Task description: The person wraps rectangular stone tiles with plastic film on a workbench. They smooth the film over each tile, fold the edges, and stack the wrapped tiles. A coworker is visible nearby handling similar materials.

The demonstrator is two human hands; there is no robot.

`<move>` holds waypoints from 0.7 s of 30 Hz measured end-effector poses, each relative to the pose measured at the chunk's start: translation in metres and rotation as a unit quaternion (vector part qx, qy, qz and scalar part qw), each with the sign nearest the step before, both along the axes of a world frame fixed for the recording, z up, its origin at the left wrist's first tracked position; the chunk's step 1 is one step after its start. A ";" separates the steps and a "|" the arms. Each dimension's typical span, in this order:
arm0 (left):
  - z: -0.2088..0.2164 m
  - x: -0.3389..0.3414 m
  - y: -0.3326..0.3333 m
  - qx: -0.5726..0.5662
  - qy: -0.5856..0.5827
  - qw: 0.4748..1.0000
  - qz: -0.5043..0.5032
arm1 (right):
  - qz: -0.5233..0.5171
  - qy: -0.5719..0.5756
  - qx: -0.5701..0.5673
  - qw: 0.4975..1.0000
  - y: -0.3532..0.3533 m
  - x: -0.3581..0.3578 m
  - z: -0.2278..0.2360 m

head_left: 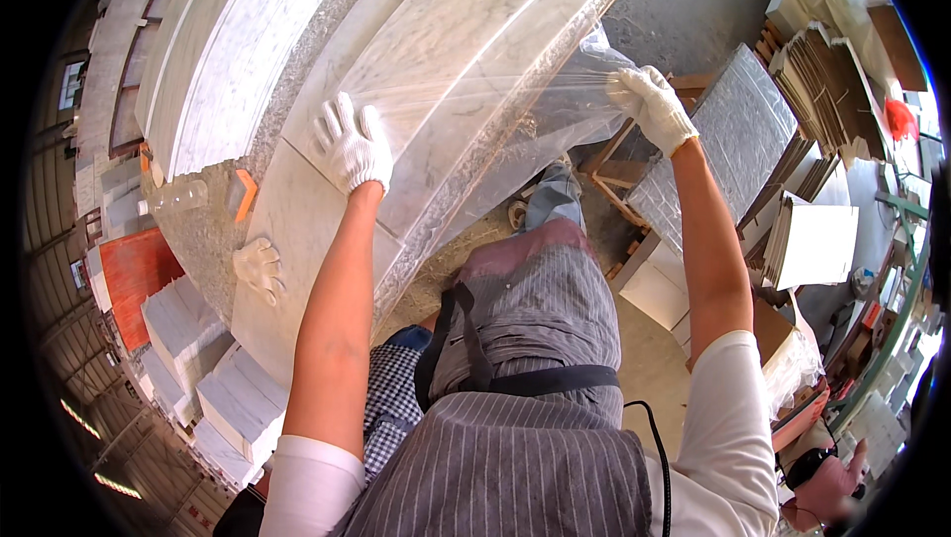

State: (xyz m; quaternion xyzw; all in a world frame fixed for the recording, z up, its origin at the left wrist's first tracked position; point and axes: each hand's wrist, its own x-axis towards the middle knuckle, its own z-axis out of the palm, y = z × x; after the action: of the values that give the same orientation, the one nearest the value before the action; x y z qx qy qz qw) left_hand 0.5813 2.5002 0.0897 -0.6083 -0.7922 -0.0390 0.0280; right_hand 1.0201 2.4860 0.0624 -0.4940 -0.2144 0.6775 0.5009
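in the head view, the clear film (565, 106) spans from the centre of the frame to the upper right, drawn into creases across the pale slab (297, 210) and out past its rough edge (436, 230). the left hand (352, 146), gloved in white, lies flat left of centre, fingers spread, its grip wide and pinching nothing; the right hand (652, 106), gloved alike, has its grip bunched around the far end of the film. stretching this sheet well seems to call for firm, even weight from the left palm and a smooth, level pull on the right, since a jerk could deepen the creases or split the film where it crosses the rough edge. a lower angle there would likely lessen rubbing. for moving, the grey floor (684, 2) at the upper right offers the freest room; lower down, the wooden frame (614, 165) and the dark wrapped slab (733, 121) stand close below the right hand and could snag loose film. the spare glove (260, 269) lies on the pale slab at the lower left, and the orange piece (245, 195) just above it, both apart from the film.
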 end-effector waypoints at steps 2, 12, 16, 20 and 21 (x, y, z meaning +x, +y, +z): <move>0.000 0.000 0.000 0.003 -0.002 1.000 0.002 | -0.017 0.000 -0.023 1.000 0.001 -0.001 0.001; -0.002 -0.002 0.000 0.015 -0.010 1.000 -0.005 | 0.004 -0.104 -0.088 0.991 -0.007 0.005 0.004; 0.001 0.001 -0.001 0.007 -0.013 1.000 0.000 | 0.012 -0.136 -0.101 0.986 -0.009 0.006 0.010; 0.000 0.000 -0.001 0.015 -0.016 1.000 -0.003 | 0.021 -0.167 -0.101 0.980 -0.010 0.009 0.010; -0.001 0.000 -0.001 0.016 -0.015 1.000 -0.004 | 0.024 -0.177 -0.103 0.979 -0.010 0.009 0.009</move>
State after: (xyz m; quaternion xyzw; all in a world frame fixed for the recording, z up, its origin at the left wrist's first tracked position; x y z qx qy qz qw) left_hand 0.5809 2.4993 0.0890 -0.6107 -0.7891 -0.0605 0.0259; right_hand 1.0293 2.4764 0.0719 -0.6496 -0.2404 0.6098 0.3851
